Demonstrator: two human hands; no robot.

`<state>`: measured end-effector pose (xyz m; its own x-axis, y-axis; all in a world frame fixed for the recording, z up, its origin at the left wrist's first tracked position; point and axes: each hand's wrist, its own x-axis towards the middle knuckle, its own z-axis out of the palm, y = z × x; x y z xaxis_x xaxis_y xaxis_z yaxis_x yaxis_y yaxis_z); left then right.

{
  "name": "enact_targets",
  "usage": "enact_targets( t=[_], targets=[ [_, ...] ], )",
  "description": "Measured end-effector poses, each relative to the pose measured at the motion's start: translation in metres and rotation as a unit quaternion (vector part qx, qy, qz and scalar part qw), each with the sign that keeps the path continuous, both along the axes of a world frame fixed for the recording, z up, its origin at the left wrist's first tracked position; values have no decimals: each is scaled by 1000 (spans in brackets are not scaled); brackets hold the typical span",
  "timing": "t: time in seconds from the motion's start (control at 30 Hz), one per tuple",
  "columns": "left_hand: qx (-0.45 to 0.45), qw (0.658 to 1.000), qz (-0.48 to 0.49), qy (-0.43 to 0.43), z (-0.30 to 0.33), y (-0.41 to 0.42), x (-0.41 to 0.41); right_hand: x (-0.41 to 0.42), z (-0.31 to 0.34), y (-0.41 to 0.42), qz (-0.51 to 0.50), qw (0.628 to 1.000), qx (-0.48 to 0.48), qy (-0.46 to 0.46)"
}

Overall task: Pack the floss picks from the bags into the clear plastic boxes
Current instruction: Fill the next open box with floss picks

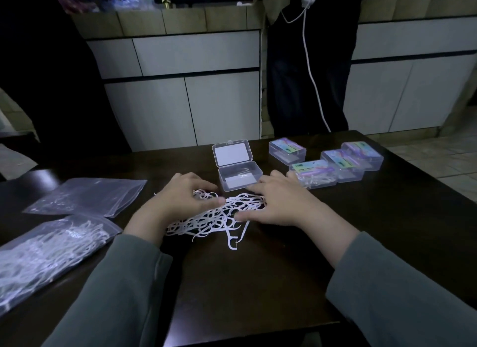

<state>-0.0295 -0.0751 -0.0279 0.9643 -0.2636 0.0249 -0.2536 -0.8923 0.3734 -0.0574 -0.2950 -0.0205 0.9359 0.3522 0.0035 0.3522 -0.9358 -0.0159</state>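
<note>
Closed boxes carry coloured labels; print unreadable

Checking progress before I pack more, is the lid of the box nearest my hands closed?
No, the clear box stands with its lid hinged up and open.

Both hands on floss picks, open box (nearly empty) behind

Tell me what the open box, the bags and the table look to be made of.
Open box: clear hard plastic, glossy; you see through its walls and its lid stands up stiffly.
Bags: thin soft plastic film, see-through; wrinkled with shiny creases, picks visible inside.
Table: probably dark wood or veneer, smooth with a dull sheen; the dim light leaves it open.
</note>
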Motion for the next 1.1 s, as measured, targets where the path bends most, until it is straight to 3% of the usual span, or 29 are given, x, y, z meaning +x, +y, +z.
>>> enact_targets(
  t=[0.2,0.37,0.77,1.1],
  targets=[
    [-12,997,-41,64,1,2,-1,12,1,-8,32,999,18,31],
    [5,999,-52,-4,-4,-3,4,19,-4,-2,-5,999,42,7],
    [38,991,-49,-118,-4,-15,0,13,-2,6,-67,996,-29,-44],
    [-14,971,-70,-227,-4,-13,0,17,-3,0,-82,994,11,-66]
  ],
)
